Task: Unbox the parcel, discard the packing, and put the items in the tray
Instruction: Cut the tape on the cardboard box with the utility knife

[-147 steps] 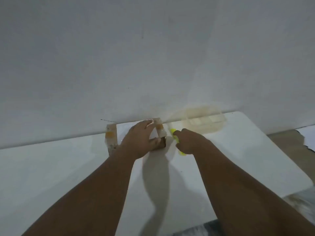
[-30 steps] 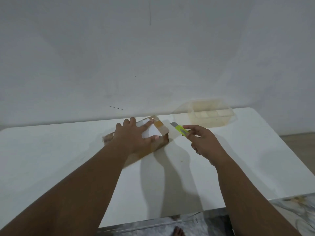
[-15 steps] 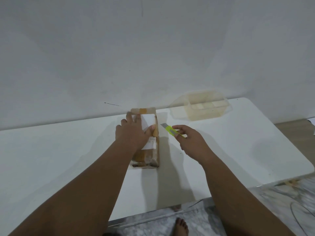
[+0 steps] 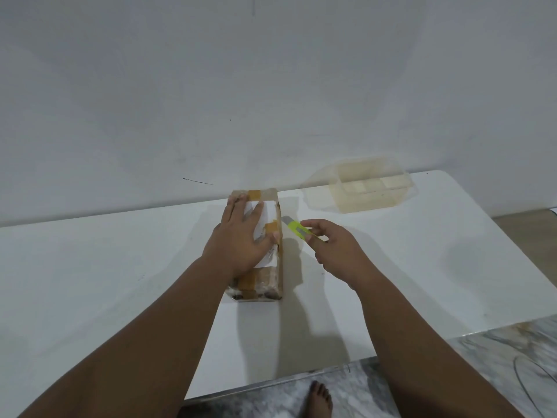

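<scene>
A brown cardboard parcel (image 4: 265, 285) with tape strips and a white label lies lengthwise on the white table (image 4: 90, 282), near the wall. My left hand (image 4: 241, 242) lies flat on its top, pressing it down. My right hand (image 4: 334, 251) grips a yellow-green box cutter (image 4: 297, 231), whose blade tip points at the parcel's right upper edge, just beside it. A clear plastic tray (image 4: 373, 188) stands at the back right of the table.
A plain white wall rises directly behind the table. The table's front edge runs across the lower part of the view, with marble-patterned floor and a bare foot (image 4: 319, 399) below it. A thin cable (image 4: 533, 384) lies on the floor at the right.
The parcel has been turned from a slanted pose to lengthwise, with my left hand still on top. My right hand has brought the cutter's tip close to the parcel's right edge.
</scene>
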